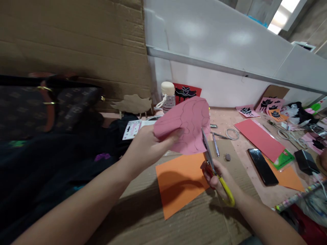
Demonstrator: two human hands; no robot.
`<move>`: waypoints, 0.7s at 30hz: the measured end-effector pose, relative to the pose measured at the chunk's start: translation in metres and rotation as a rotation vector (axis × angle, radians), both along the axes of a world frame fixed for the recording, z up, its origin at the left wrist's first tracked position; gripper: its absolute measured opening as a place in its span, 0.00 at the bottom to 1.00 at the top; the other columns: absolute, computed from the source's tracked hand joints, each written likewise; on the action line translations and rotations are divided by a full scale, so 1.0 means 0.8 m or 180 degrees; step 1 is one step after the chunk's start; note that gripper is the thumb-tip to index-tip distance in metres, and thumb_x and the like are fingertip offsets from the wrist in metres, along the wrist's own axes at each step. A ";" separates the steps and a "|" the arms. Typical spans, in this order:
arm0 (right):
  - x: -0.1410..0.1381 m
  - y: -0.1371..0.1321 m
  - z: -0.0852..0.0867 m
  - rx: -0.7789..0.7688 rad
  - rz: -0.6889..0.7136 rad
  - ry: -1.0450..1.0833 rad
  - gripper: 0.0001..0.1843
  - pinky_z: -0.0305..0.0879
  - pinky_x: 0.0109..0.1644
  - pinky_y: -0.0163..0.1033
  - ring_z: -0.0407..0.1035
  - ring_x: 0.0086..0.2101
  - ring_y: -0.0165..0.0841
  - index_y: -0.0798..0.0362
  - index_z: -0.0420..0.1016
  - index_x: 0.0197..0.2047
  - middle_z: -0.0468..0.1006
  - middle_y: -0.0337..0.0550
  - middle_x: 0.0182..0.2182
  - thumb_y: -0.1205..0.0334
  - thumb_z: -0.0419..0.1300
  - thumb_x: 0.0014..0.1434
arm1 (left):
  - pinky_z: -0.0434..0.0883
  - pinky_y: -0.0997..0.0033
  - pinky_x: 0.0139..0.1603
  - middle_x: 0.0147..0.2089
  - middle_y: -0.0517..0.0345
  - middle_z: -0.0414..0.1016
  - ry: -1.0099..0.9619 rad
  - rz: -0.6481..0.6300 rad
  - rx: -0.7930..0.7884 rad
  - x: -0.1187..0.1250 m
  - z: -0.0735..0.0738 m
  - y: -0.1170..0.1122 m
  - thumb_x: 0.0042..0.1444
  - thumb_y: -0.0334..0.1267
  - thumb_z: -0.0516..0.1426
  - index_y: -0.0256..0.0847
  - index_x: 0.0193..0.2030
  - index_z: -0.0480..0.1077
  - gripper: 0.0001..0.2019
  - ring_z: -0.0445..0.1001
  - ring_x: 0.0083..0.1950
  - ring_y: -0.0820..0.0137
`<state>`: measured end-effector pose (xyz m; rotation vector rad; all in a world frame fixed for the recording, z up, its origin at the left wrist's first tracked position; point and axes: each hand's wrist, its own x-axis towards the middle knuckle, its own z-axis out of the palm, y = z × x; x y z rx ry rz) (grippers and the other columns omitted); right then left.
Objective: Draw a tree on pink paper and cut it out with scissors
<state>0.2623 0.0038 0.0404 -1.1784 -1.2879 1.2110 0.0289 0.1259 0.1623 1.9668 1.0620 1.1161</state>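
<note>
My left hand [150, 144] pinches a curved sheet of pink paper [187, 117] marked with wavy drawn lines, holding it up above the work surface. In my right hand [219, 177] is a pair of scissors [209, 154] with yellow handles. Their blades point up and lie against the right edge of the pink paper; whether they are parted is hard to make out. Beneath both hands an orange paper sheet [178, 183] lies on brown cardboard [143, 211].
A capped bottle [168, 95] stands behind the paper. Rightward lie a pen [216, 144], a phone [262, 166], a red-pink sheet [259, 137] and a black box [306, 161]. Dark cloth [63, 170] and a patterned bag [74, 105] fill the left. A white partition [217, 85] rises behind.
</note>
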 end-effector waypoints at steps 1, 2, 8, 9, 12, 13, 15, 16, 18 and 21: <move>0.001 0.000 -0.007 -0.0004 0.0005 0.0035 0.25 0.59 0.33 0.36 0.58 0.31 0.31 0.47 0.76 0.48 0.67 0.39 0.34 0.35 0.66 0.61 | 0.81 0.61 0.43 0.35 0.59 0.87 0.0048 -0.0040 0.0003 0.000 0.000 0.000 0.59 0.55 0.60 0.48 0.35 0.81 0.15 0.83 0.41 0.56; 0.002 0.000 -0.012 -0.0026 -0.0007 0.0061 0.24 0.60 0.33 0.37 0.59 0.32 0.32 0.46 0.76 0.48 0.68 0.39 0.35 0.36 0.67 0.61 | 0.80 0.61 0.43 0.35 0.60 0.86 0.0083 -0.0076 0.0004 0.001 0.000 0.000 0.59 0.54 0.60 0.48 0.35 0.81 0.15 0.83 0.40 0.57; -0.003 -0.001 0.003 -0.0248 -0.0063 0.0156 0.34 0.58 0.30 0.36 0.57 0.29 0.31 0.45 0.74 0.47 0.68 0.39 0.33 0.26 0.69 0.52 | 0.79 0.62 0.41 0.34 0.60 0.85 0.0232 -0.0088 0.0045 0.004 0.000 -0.004 0.59 0.55 0.58 0.48 0.33 0.79 0.16 0.81 0.38 0.58; -0.005 0.000 0.010 -0.0192 -0.0079 0.0181 0.36 0.58 0.30 0.36 0.56 0.28 0.30 0.46 0.73 0.46 0.67 0.38 0.33 0.24 0.68 0.52 | 0.79 0.62 0.42 0.34 0.60 0.85 0.0254 -0.0081 0.0060 0.005 0.001 -0.004 0.59 0.56 0.57 0.48 0.33 0.79 0.16 0.81 0.38 0.58; -0.008 0.001 0.025 0.0034 -0.0028 0.0198 0.39 0.54 0.30 0.35 0.52 0.27 0.29 0.48 0.72 0.45 0.64 0.35 0.31 0.21 0.67 0.51 | 0.78 0.61 0.41 0.32 0.59 0.84 0.0290 -0.0127 0.0063 0.007 0.002 -0.005 0.59 0.57 0.57 0.48 0.32 0.77 0.17 0.80 0.36 0.58; -0.008 0.002 0.028 0.0078 0.0001 0.0185 0.39 0.53 0.30 0.35 0.52 0.28 0.29 0.48 0.72 0.46 0.63 0.35 0.31 0.21 0.67 0.51 | 0.78 0.61 0.40 0.31 0.59 0.83 0.0298 -0.0157 0.0051 0.008 0.002 -0.005 0.59 0.57 0.57 0.48 0.31 0.76 0.17 0.79 0.36 0.58; -0.008 0.003 0.030 0.0102 0.0026 0.0155 0.39 0.53 0.30 0.35 0.53 0.28 0.29 0.48 0.71 0.45 0.63 0.35 0.30 0.20 0.66 0.51 | 0.78 0.62 0.39 0.30 0.58 0.83 0.0313 -0.0188 0.0035 0.008 0.003 -0.006 0.59 0.57 0.56 0.48 0.30 0.75 0.18 0.78 0.35 0.58; -0.008 0.003 0.031 0.0103 0.0029 0.0149 0.39 0.53 0.30 0.35 0.53 0.28 0.29 0.48 0.71 0.45 0.62 0.34 0.30 0.20 0.66 0.51 | 0.78 0.62 0.38 0.30 0.58 0.82 0.0324 -0.0190 0.0037 0.008 0.003 -0.006 0.59 0.57 0.56 0.48 0.29 0.75 0.18 0.78 0.34 0.58; -0.009 0.003 0.034 0.0089 0.0021 0.0135 0.41 0.53 0.30 0.36 0.52 0.28 0.29 0.48 0.71 0.45 0.62 0.34 0.30 0.18 0.65 0.51 | 0.77 0.62 0.38 0.29 0.58 0.82 0.0357 -0.0184 0.0040 0.008 0.003 -0.006 0.59 0.57 0.56 0.48 0.28 0.74 0.18 0.78 0.34 0.58; -0.011 0.003 0.039 0.0017 -0.0058 0.0075 0.43 0.51 0.31 0.37 0.53 0.28 0.30 0.48 0.71 0.46 0.62 0.34 0.30 0.16 0.63 0.50 | 0.76 0.63 0.37 0.29 0.59 0.82 0.0396 -0.0172 0.0030 0.008 0.002 -0.006 0.59 0.56 0.56 0.48 0.29 0.75 0.17 0.78 0.34 0.59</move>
